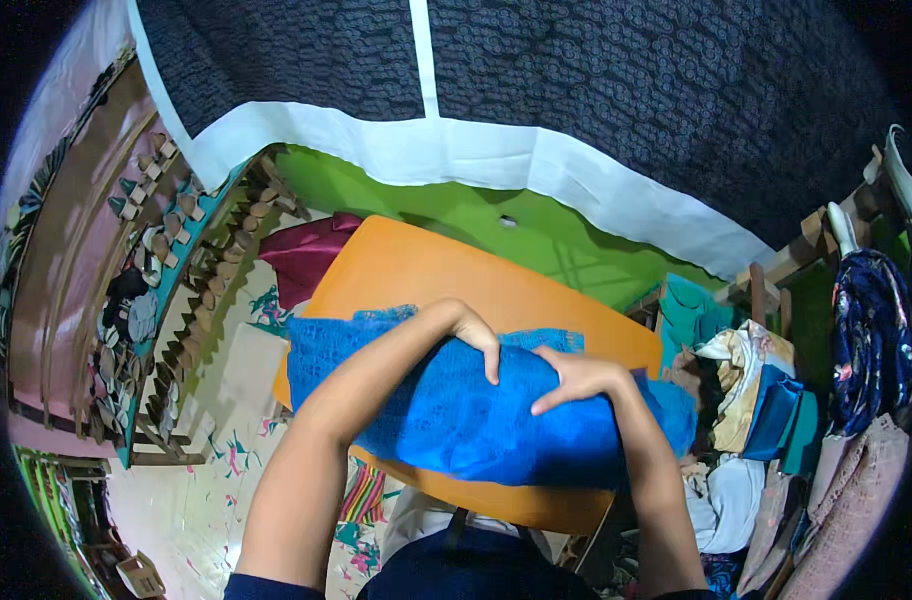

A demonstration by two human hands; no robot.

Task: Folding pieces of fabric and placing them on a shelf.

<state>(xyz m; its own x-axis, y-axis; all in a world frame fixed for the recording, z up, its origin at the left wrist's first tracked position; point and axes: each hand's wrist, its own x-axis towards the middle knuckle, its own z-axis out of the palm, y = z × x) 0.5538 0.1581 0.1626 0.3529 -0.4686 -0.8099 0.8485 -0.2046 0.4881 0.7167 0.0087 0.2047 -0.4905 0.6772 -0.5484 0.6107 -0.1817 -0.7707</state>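
A bundle of bright blue lace cloth point(446, 420) lies across the orange table point(426, 265) in front of me, its open-weave edges spread to the left and far side. My left hand point(468, 330) grips the cloth's upper middle from the far side, thumb pointing down over it. Just to its right, my right hand point(586, 378) holds the same cloth, thumb and a finger showing on top. The other fingers of both hands are mostly hidden by the fabric and the hands themselves.
Wooden racks with many sandal-like shapes point(201, 290) stand at the left. Folded cloths point(766, 400) pile up on the right, near a hanging navy floral cloth point(871, 340). Maroon fabric point(306, 255) sits beyond the table's left corner. Coloured scraps point(231, 450) litter the floor.
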